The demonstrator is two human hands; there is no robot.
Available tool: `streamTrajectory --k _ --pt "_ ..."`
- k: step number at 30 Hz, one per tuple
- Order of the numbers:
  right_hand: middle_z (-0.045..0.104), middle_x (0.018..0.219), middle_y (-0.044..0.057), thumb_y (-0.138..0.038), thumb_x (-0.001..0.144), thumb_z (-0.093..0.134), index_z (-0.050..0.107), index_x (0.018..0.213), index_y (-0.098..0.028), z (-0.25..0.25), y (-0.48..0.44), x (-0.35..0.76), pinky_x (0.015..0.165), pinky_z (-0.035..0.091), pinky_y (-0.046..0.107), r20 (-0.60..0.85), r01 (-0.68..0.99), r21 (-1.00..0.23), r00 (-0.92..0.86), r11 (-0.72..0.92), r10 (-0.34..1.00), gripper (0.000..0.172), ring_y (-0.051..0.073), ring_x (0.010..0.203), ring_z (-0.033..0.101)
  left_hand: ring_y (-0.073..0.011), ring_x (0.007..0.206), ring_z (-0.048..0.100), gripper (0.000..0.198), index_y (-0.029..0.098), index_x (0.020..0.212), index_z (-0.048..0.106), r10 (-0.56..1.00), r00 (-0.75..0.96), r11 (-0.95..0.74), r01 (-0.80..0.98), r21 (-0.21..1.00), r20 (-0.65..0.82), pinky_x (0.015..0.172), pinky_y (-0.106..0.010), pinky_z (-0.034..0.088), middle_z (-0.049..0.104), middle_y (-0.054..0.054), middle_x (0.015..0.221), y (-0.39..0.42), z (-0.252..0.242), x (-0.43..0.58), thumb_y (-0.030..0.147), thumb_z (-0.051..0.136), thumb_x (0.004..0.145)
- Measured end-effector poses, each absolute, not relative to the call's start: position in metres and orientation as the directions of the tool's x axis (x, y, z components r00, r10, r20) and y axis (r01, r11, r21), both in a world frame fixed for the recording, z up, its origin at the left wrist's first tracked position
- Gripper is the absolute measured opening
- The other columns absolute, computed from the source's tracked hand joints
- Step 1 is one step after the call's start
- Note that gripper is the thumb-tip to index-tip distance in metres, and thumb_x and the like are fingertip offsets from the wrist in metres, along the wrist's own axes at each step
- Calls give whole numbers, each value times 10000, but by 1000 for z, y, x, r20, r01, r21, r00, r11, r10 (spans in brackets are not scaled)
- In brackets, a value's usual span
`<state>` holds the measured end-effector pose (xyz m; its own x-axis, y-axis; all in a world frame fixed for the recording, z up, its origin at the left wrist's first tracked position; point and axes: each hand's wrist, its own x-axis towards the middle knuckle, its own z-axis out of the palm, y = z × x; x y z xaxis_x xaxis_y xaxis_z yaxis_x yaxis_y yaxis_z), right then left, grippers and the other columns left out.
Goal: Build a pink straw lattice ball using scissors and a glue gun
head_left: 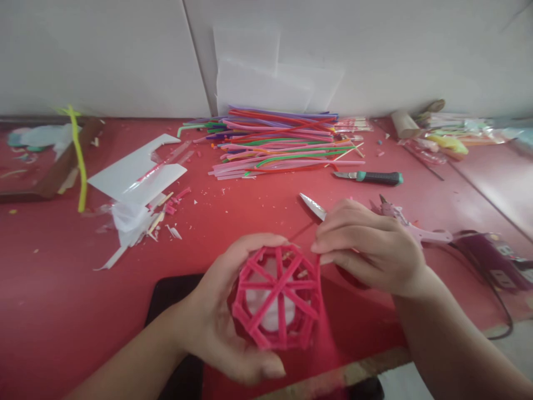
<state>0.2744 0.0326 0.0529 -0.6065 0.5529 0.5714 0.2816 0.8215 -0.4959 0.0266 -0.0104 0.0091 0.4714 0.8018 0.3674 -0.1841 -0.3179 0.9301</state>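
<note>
My left hand (pixel 216 311) is wrapped round a round pink frame (pixel 278 289), with its fingers behind the far side and the thumb along the near edge. Pink strips cross its face like wheel spokes, and something white shows between them. At the frame's right rim my right hand (pixel 366 244) pinches a thin pink strip (pixel 318 266). A blurred pink length (pixel 328 344) hangs down beside the frame. Just beyond my right hand lies a pointed metal blade (pixel 312 205), its other end hidden by the hand.
Colourful pipe cleaners (pixel 275 139) are heaped at the back. A utility knife (pixel 370 177), pink glue gun (pixel 420 230) and its cord lie to the right. White card (pixel 125 172) and scraps lie left. A black flat object (pixel 175 294) sits under my left arm.
</note>
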Motion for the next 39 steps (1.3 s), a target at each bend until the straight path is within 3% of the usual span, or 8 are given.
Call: streamTrajectory --k 5,10,14,25,31,33,37,39 --pt "706 814 18 -156 924 616 666 943 -222 44 33 271 723 525 288 597 518 -496 -380 697 706 85 148 759 652 -263 923 744 793 345 1331 508 891 430 -78 -173 982 146 742 -331 637 705 -62 1159 -2 5 31 228 884 643" --pt "725 959 86 -159 955 486 689 1075 -197 12 49 273 832 522 383 495 812 -349 -265 468 828 239 233 911 654 -283 983 740 715 287 1303 536 970 242 50 -181 982 -5 814 -355 632 725 -77 1155 9 -2 25 330 880 678" --pt "724 1143 131 -102 931 438 691 1206 -170 -8 63 279 916 506 445 292 839 -290 -380 460 878 379 262 1008 642 -295 1110 695 700 302 1317 553 968 242 123 -249 961 -61 879 -365 612 694 -84 1252 14 -5 18 438 862 703" --pt "743 1012 93 -106 907 515 771 992 -204 -9 69 272 898 484 410 306 838 -265 -397 478 865 287 237 935 634 -363 1128 682 742 235 1253 569 950 273 243 -342 908 -151 947 -505 580 673 -143 1259 17 0 21 558 861 652" --pt "650 1291 111 -267 942 537 600 1335 -250 22 60 318 1025 430 501 431 911 -218 -231 349 872 398 306 1204 570 -360 1130 686 646 243 1264 567 962 227 235 -424 874 -149 990 -549 557 708 -115 1183 17 4 22 498 830 731" --pt "696 1211 132 -209 912 528 619 1301 -225 27 53 361 941 466 455 336 958 -160 -173 237 926 400 300 1121 627 -367 1114 696 645 238 1233 597 959 251 236 -452 860 -132 957 -530 586 729 -108 1124 19 7 21 539 829 713" --pt "737 854 211 -81 723 565 733 945 -137 14 30 436 714 470 434 218 991 -108 -53 78 974 283 317 794 684 -337 1040 736 597 233 1119 658 944 273 301 -498 813 -183 791 -387 663 760 -79 1005 22 11 19 546 865 655" --pt "741 889 192 -110 701 585 724 945 -154 4 18 454 727 490 409 157 992 -111 -40 58 987 285 313 814 696 -306 1032 743 593 222 1147 656 930 278 357 -514 780 -242 740 -309 665 767 -78 1003 23 12 19 501 872 670"
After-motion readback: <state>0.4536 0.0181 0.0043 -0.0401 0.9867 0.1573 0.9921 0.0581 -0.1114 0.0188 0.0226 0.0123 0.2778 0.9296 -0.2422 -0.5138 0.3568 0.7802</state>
